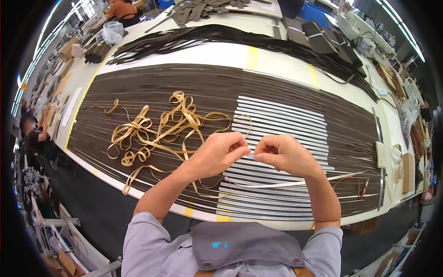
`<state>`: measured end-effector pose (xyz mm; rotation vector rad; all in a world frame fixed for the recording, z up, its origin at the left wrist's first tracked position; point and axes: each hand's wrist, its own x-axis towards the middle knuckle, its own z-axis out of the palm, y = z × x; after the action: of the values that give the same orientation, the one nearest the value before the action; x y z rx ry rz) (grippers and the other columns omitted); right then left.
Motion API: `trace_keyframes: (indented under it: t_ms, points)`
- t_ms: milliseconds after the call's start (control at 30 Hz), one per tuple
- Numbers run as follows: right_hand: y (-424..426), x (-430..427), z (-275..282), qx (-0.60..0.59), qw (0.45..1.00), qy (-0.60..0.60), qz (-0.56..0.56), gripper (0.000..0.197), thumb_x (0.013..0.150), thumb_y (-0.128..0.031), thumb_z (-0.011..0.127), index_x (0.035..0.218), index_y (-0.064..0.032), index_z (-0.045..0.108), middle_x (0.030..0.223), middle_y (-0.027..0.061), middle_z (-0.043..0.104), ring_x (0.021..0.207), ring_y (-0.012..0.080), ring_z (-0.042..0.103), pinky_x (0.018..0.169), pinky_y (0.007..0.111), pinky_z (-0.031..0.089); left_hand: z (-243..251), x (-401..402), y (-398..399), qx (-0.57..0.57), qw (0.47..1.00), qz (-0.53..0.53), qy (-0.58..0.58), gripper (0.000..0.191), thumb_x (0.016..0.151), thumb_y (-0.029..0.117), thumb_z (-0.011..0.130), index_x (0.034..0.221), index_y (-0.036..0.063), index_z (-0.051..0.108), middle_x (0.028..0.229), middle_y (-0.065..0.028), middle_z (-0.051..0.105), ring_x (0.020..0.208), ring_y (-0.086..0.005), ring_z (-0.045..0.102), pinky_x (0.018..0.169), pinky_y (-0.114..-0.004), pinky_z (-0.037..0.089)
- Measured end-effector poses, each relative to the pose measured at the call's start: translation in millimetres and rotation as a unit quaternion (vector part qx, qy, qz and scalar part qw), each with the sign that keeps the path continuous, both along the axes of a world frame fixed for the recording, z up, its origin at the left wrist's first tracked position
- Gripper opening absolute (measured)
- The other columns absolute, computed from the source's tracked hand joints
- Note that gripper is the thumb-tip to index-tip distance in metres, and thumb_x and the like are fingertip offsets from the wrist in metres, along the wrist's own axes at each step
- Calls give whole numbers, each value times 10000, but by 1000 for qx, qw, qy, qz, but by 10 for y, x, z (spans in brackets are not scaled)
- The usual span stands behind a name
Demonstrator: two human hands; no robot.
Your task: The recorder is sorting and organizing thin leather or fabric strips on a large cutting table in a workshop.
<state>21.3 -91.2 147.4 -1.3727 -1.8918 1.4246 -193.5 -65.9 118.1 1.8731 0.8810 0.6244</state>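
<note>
My left hand and my right hand meet fingertip to fingertip over rows of white strips. Between them shows a small piece of white strip, pinched in both; how far it runs inside the fingers is hidden. Dark brown strips lie side by side beneath, across the table. Left of my hands, a loose tangle of tan ribbon rests on the brown strips, one loop reaching the white rows. A long white tape passes below my right hand and runs off to the right.
Small red-handled snips and a pale block lie at the right. A bundle of long dark strips crosses the far side, with dark cut pieces beyond. A person is at the far left, another at the back.
</note>
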Motion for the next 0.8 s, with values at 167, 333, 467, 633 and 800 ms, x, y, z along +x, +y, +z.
trace_keyframes:
  t_ms: [167, 333, 467, 633, 800]
  points:
    - [150, 189, -153, -7, 998, 32, -48, 127, 846, -110, 667, 900, 5, 658, 665, -28, 563, 565, 21, 463, 474, 178, 376, -54, 146, 172, -35, 999, 11, -10, 182, 887, 135, 606, 830, -36, 584, 613, -45, 533, 562, -95, 463, 522, -276, 403]
    - [505, 291, -144, -56, 994, -2, -92, 152, 829, -154, 681, 834, -2, 664, 650, -19, 572, 591, 42, 478, 536, 208, 402, -120, 242, 489, -39, 998, 37, -38, 180, 897, 145, 608, 831, -22, 590, 632, 3, 518, 569, -55, 438, 513, -235, 380]
    - [1001, 454, -202, 11, 990, -28, -138, 164, 840, -179, 670, 795, -23, 654, 637, -24, 562, 538, 35, 430, 484, 195, 343, -312, 276, 1151, 11, 989, 130, -71, 172, 903, 153, 590, 840, -6, 610, 655, 10, 559, 542, -48, 486, 494, -219, 399]
    - [1958, 689, -443, -3, 988, -27, -150, 170, 834, -182, 661, 751, -36, 632, 620, -11, 564, 478, 37, 386, 428, 204, 288, -798, 426, 2440, 124, 974, 189, -6, 220, 859, 187, 614, 880, -29, 645, 702, -70, 629, 578, -122, 581, 560, -271, 468]
    - [2725, 675, -820, -27, 988, -31, -147, 168, 853, -161, 645, 751, -34, 605, 616, -15, 552, 450, 33, 397, 401, 197, 274, -1288, 625, 3230, 148, 967, 198, 58, 134, 797, 99, 608, 849, -8, 671, 777, -120, 673, 742, -221, 638, 701, -327, 490]
